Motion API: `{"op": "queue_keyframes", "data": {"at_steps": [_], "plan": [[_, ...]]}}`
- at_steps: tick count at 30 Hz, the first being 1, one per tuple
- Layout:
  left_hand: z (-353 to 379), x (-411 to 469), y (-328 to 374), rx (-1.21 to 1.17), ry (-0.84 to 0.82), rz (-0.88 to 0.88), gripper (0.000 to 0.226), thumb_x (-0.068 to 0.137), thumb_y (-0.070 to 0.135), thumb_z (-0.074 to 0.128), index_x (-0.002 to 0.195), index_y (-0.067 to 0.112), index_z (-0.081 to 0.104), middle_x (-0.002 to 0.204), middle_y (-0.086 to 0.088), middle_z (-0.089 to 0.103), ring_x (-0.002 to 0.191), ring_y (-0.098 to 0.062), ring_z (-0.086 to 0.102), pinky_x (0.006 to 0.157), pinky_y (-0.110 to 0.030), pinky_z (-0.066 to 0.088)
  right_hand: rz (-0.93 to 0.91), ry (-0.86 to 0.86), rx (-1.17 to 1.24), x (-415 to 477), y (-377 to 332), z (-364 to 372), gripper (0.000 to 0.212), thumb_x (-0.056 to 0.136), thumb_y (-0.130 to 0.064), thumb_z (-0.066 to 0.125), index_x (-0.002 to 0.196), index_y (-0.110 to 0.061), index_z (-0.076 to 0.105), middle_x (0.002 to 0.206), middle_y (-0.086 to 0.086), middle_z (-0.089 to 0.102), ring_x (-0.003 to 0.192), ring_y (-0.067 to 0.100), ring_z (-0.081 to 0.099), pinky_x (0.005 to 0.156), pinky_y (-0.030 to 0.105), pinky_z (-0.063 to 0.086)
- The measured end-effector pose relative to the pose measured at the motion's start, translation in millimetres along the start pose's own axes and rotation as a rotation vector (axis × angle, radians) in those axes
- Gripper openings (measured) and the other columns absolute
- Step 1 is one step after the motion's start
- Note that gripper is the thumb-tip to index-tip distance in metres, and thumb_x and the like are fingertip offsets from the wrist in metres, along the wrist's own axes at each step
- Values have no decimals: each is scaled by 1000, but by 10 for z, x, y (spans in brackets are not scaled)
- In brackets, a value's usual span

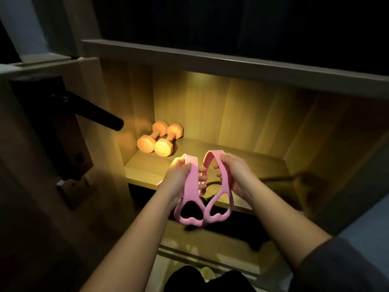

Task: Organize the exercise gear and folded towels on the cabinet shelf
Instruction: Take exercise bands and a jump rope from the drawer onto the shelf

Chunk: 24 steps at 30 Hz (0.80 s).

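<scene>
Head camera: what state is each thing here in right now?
Pink resistance band: held up before the shelf, bent, both ends upward.
Left hand: grips the band's left side.
Right hand: grips its right side.
Dumbbells: two, lying side by side at the shelf's back left.
Shelf: lit.

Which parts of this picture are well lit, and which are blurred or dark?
Head view: warm light on the shelf and dumbbells; pink band in left hand and right hand fairly sharp; shelf's right end blurred; upper compartment black.

Head view: down, forward, close on shelf (pixel 210 152).
</scene>
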<state>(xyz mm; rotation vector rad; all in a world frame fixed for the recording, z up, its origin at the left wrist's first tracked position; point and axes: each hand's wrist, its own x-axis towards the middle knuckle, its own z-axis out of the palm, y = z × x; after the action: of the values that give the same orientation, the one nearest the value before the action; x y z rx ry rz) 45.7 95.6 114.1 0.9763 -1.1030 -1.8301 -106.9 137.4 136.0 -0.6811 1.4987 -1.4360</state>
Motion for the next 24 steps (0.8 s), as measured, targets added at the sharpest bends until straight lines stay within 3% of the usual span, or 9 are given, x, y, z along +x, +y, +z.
{"op": "queue_keyframes", "data": {"at_steps": [3,7,9,11,13,16,18,20,24], "plan": [[150,333,143,-44,-31,-44,41,95,0,44,132,16,37,80,-13,75,67,-28,73,55,-39,58,51,23,-34,271,-105,-3,23,100,-9,41,91,-4,62,61,7,62,45,14,55,48,23,48],[344,777,455,-44,-41,-23,32,96,-1,45,126,11,40,81,-18,72,61,-27,72,46,-35,56,163,96,4,667,-334,5,29,98,-21,50,94,1,68,79,17,72,71,29,64,82,42,58],[417,990,612,-28,-51,13,33,99,1,41,131,9,44,85,-17,71,63,-29,72,49,-38,58,165,142,25,861,-488,-4,33,99,-30,49,85,-6,67,58,6,69,57,23,61,63,32,56],[460,1189,699,-29,-61,63,31,101,5,43,129,14,50,90,-17,71,67,-32,72,54,-41,60,102,152,75,1013,-590,-31,30,99,-32,47,87,-12,66,51,0,66,46,16,61,49,24,47],[461,1320,655,-50,-64,76,27,101,8,46,126,14,53,92,-18,69,66,-33,70,54,-41,59,38,171,109,1118,-555,-61,25,100,-33,48,95,-18,66,58,-1,70,45,11,63,51,24,50],[417,1406,334,-56,-40,-21,19,104,12,38,115,15,53,90,-17,64,57,-30,69,48,-38,57,111,195,99,1250,-245,-102,34,99,-32,50,76,-12,64,51,2,64,44,13,57,54,25,46],[350,1414,42,-17,5,-118,16,103,7,36,101,15,50,83,-17,60,52,-30,67,45,-36,55,236,177,83,1294,19,-114,39,103,-28,42,69,-11,51,41,1,51,35,10,45,43,20,34],[260,1400,-242,32,60,-210,15,101,0,38,102,12,48,82,-18,59,54,-32,67,43,-38,55,338,197,26,1294,282,-146,36,103,-31,37,74,-13,49,46,1,48,34,11,39,38,18,28],[101,1303,-692,118,100,-366,15,97,-1,47,108,10,50,92,-21,66,60,-29,71,51,-42,58,478,210,3,1072,762,-278,32,101,-36,45,95,-10,63,64,6,59,46,15,48,47,24,38]]}}
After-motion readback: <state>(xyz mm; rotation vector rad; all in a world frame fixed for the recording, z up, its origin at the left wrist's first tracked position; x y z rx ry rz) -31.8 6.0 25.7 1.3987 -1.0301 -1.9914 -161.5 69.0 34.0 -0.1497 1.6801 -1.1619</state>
